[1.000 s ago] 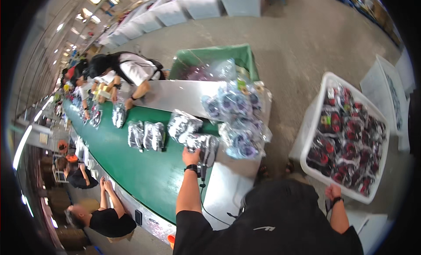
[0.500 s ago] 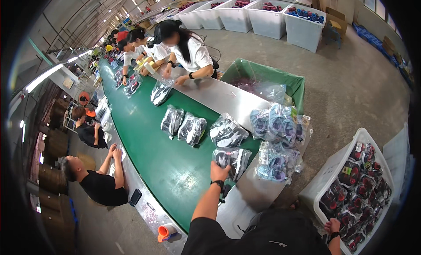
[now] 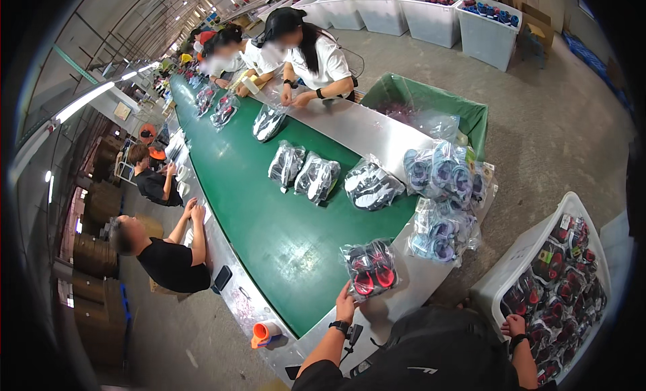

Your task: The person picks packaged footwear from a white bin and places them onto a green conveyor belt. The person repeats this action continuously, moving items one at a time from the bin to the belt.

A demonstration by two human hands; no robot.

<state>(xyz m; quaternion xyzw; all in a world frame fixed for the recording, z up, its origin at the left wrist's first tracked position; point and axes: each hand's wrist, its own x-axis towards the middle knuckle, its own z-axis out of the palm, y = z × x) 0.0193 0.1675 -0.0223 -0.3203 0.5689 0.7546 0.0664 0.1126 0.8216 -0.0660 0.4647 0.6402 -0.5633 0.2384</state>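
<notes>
A clear-bagged pair of black and red shoes (image 3: 371, 268) is gripped at its lower left corner by my left hand (image 3: 345, 306), over the end of the green conveyor belt (image 3: 269, 236) and the metal table edge. My right hand (image 3: 515, 325) is at the near left rim of a white plastic bin (image 3: 494, 293), its fingers curled over the edge. Inside the bin lie many bagged black and red shoes (image 3: 562, 290). Bagged black and white shoes (image 3: 372, 184) rest on the belt, with two similar bags farther along.
Bagged light blue shoes (image 3: 442, 233) are piled on the metal ledge to the right. Behind them stands a green-lined container (image 3: 478, 125). Co-workers line both sides of the belt; one in white handles a bag (image 3: 269, 124). An orange cup (image 3: 264, 332) and a phone (image 3: 222, 278) lie left.
The bag in my left hand has moved off the other bagged shoes toward me and now shows red linings instead of grey and white. My right hand stays at the bin rim.
</notes>
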